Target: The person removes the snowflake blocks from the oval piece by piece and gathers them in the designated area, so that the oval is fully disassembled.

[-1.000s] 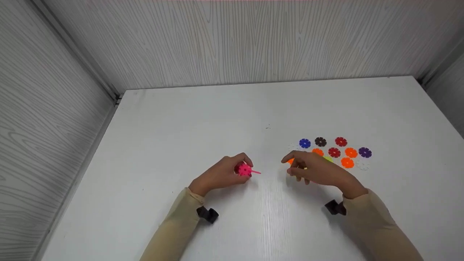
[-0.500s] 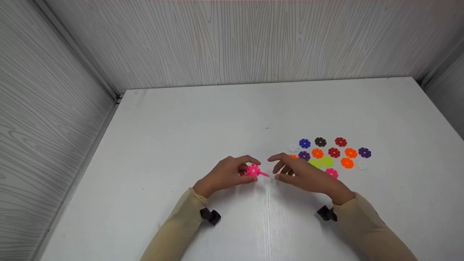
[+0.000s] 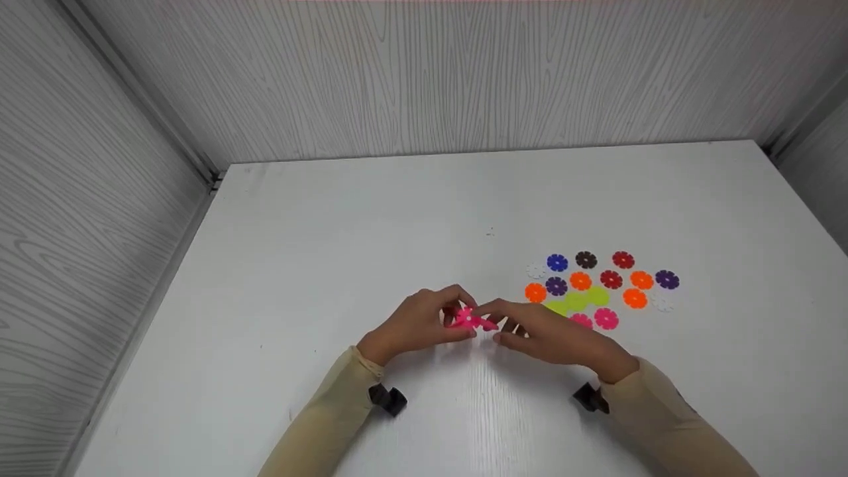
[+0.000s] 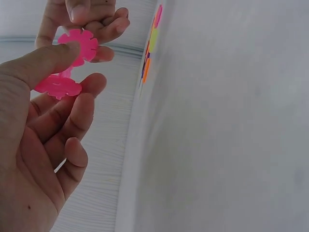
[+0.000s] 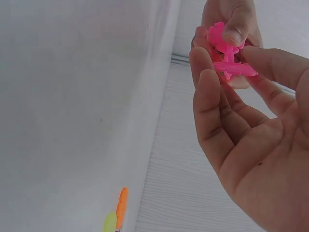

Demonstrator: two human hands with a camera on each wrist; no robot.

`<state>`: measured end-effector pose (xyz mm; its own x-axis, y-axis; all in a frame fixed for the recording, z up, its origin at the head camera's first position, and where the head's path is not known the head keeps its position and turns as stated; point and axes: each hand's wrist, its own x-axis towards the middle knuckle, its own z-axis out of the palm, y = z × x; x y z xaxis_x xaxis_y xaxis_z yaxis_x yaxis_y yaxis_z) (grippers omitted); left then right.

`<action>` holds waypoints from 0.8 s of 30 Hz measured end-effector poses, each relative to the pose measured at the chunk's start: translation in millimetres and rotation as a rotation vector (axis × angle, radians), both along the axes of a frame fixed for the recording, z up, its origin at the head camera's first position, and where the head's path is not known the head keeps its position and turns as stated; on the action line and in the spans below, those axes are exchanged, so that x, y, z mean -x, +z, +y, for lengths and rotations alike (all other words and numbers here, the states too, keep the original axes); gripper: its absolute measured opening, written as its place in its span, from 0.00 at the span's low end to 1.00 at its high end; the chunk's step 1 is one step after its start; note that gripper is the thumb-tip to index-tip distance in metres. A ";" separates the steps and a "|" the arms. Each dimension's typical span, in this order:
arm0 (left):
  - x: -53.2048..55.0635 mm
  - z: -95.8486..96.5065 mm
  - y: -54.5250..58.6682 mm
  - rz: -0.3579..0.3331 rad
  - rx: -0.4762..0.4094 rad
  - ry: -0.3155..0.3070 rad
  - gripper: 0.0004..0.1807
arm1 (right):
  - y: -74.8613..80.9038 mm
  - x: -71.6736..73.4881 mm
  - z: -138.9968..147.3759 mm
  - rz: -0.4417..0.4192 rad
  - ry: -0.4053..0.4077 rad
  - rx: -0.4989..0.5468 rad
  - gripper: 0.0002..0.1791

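My left hand [image 3: 424,321] pinches a small cluster of joined pink snowflake discs [image 3: 468,318] between thumb and fingers, just above the white table. Its thumb lies across one notched disc [image 4: 83,47] in the left wrist view; another disc [image 4: 59,87] sits at an angle below. From the right, my right hand [image 3: 546,334] reaches to the cluster with fingers loosely bent and thumb apart. In the head view its index fingertip meets the pink pieces. An edge-on pink disc [image 5: 236,69] lies amid the right fingers in the right wrist view; firm contact there is unclear.
Loose snowflake discs lie flat right of centre: orange [image 3: 635,298], red [image 3: 611,279], purple [image 3: 667,279], blue [image 3: 557,262], black [image 3: 585,259], yellow-green [image 3: 597,295], white [image 3: 662,303] and pink [image 3: 606,318]. A wood-grain panel [image 3: 424,79] stands behind the table [image 3: 358,212].
My right hand has moved left from beside the loose discs to the pink cluster. My left hand, still holding the cluster, has shifted slightly right and turned it.
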<state>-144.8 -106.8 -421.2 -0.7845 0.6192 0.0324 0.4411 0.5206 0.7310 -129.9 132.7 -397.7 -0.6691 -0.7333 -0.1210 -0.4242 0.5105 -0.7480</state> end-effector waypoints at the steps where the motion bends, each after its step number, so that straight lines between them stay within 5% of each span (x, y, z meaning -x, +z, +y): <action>1: -0.1 0.4 0.1 0.002 -0.005 0.000 0.19 | -0.2 0.0 -0.1 0.000 0.003 0.003 0.22; 16: 0.0 -1.6 0.9 0.030 -0.035 -0.034 0.16 | -1.9 1.1 -0.8 0.018 0.003 0.031 0.15; 24: 12.3 -28.4 2.1 0.019 -0.154 0.142 0.15 | 6.9 11.6 23.9 0.052 -0.133 0.103 0.11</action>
<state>-157.1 -135.3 -419.1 -0.8621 0.4888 0.1337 0.3858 0.4618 0.7987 -141.6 156.6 -390.8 -0.7647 -0.6443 -0.0127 -0.3971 0.4866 -0.7782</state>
